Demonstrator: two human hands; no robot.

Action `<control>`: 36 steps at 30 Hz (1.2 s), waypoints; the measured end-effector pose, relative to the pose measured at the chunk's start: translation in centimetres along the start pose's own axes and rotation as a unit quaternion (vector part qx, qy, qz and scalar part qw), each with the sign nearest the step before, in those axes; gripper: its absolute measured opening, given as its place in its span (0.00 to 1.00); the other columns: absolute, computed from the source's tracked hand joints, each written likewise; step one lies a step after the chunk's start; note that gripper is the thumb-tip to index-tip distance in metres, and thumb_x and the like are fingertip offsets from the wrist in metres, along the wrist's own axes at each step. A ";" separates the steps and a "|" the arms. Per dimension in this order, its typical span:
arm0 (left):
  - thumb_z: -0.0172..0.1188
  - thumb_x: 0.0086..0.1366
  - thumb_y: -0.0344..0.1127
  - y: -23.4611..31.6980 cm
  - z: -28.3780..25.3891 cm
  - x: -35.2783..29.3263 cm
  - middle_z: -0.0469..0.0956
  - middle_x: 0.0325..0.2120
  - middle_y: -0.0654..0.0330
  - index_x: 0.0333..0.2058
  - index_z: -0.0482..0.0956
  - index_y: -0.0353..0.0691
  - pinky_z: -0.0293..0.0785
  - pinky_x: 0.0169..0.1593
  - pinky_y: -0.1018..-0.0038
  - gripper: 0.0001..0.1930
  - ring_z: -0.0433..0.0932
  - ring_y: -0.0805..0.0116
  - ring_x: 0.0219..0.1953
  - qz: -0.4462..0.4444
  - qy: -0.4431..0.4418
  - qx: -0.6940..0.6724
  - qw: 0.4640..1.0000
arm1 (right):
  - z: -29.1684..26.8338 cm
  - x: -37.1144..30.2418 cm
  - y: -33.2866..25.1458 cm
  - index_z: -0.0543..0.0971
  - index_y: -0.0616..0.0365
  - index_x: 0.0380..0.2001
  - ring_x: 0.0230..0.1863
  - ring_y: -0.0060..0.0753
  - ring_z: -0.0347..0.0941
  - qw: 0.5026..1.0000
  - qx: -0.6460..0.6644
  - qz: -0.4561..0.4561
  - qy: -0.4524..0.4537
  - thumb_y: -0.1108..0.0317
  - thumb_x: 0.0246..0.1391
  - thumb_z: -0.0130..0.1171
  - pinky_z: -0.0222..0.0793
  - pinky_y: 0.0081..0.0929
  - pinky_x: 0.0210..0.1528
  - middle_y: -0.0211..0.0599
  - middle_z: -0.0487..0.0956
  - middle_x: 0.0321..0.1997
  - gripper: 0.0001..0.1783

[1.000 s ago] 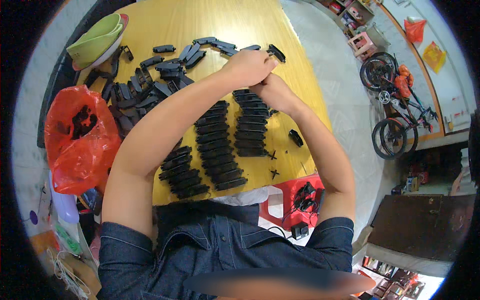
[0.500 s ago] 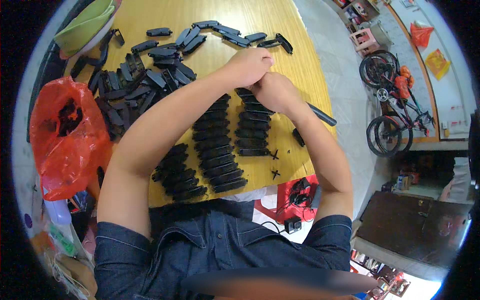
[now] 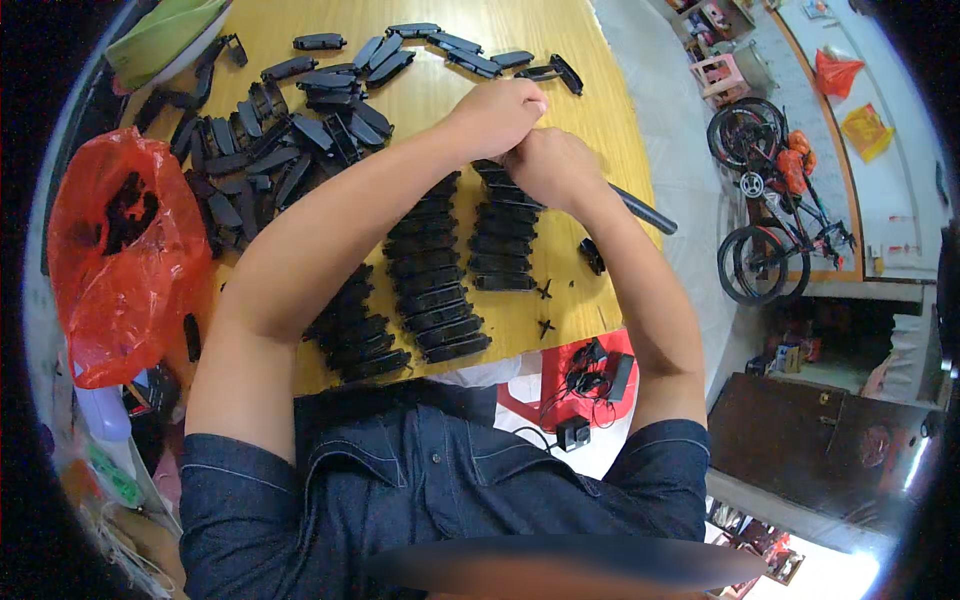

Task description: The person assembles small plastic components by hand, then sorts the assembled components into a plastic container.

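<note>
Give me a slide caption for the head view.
Both hands, left hand and right hand, meet above rows of black plastic parts on a yellow table.

hands (image 3: 525,135) hide held part, green bowl (image 3: 160,40) cropped

Both hands meet over the middle of the yellow table (image 3: 600,60): the left hand (image 3: 497,115) and the right hand (image 3: 553,165) are closed together, whatever they grip hidden. Below them lie neat rows of black plastic parts (image 3: 440,290); a loose heap of parts (image 3: 290,130) spreads toward the left edge beside a red plastic bag (image 3: 115,260).
</note>
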State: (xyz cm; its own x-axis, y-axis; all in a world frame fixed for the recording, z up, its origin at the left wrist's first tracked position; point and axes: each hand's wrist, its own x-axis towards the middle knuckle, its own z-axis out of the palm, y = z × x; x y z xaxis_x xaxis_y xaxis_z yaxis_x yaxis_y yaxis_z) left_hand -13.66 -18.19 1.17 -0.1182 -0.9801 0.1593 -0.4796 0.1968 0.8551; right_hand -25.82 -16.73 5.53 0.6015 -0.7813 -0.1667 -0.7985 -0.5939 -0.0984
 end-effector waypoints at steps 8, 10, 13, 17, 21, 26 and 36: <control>0.48 0.62 0.36 -0.1 1.8 -1.4 0.76 0.35 0.51 0.42 0.73 0.37 0.69 0.46 0.68 0.13 0.75 0.58 0.40 0.003 0.067 -0.029 0.997 | 1.5 -0.8 0.5 0.78 0.59 0.25 0.31 0.53 0.73 0.999 0.017 0.009 -0.029 0.59 0.48 0.51 0.68 0.44 0.36 0.51 0.77 0.27 0.15; 0.47 0.62 0.36 0.4 2.2 -1.5 0.76 0.37 0.51 0.42 0.73 0.37 0.68 0.47 0.68 0.13 0.74 0.57 0.42 0.003 0.069 -0.040 0.997 | 1.9 -1.0 1.0 0.78 0.59 0.26 0.31 0.53 0.73 1.000 0.010 0.009 -0.027 0.59 0.48 0.51 0.68 0.44 0.36 0.51 0.77 0.27 0.14; 0.47 0.61 0.35 0.7 1.5 -1.2 0.74 0.41 0.50 0.43 0.73 0.37 0.67 0.50 0.68 0.14 0.72 0.55 0.46 0.016 0.062 -0.008 0.998 | 1.5 -0.9 1.1 0.78 0.59 0.27 0.31 0.53 0.73 1.000 0.005 0.002 -0.015 0.60 0.48 0.51 0.68 0.44 0.36 0.51 0.77 0.27 0.14; 0.47 0.61 0.35 1.8 0.9 -1.5 0.71 0.45 0.48 0.44 0.72 0.37 0.63 0.53 0.67 0.15 0.69 0.54 0.50 0.063 0.082 -0.029 0.994 | -0.3 -2.2 0.5 0.78 0.58 0.28 0.32 0.54 0.73 0.999 0.048 -0.009 0.000 0.60 0.48 0.50 0.68 0.45 0.35 0.51 0.77 0.28 0.14; 0.46 0.61 0.35 0.9 2.3 -1.4 0.70 0.45 0.47 0.44 0.71 0.35 0.60 0.56 0.66 0.15 0.66 0.53 0.52 -0.002 -0.039 0.048 0.998 | 1.3 -2.7 1.2 0.78 0.57 0.29 0.32 0.55 0.73 0.999 0.016 0.024 -0.020 0.60 0.48 0.51 0.68 0.45 0.34 0.51 0.77 0.29 0.13; 0.47 0.59 0.35 1.2 4.2 -2.2 0.68 0.48 0.44 0.45 0.72 0.32 0.61 0.56 0.63 0.17 0.65 0.51 0.53 0.095 0.113 0.029 0.989 | 3.2 -3.2 1.8 0.79 0.57 0.29 0.32 0.55 0.73 0.998 0.061 0.011 0.024 0.62 0.47 0.52 0.69 0.43 0.35 0.50 0.77 0.30 0.11; 0.48 0.59 0.34 1.3 3.9 -2.5 0.63 0.52 0.46 0.49 0.67 0.35 0.57 0.59 0.67 0.19 0.62 0.52 0.56 0.037 0.052 0.128 0.990 | 1.6 -4.2 1.2 0.79 0.58 0.28 0.34 0.53 0.73 0.998 0.055 0.025 -0.030 0.63 0.46 0.52 0.68 0.45 0.37 0.50 0.77 0.30 0.11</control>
State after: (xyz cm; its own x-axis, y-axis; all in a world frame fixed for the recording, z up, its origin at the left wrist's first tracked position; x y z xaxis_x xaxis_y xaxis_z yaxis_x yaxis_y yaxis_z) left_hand -17.34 -15.40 -0.07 -0.0775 -0.9571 0.2792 -0.6787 0.2558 0.6885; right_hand -29.33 -13.90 4.49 0.5611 -0.7943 -0.2330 -0.8271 -0.5268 -0.1959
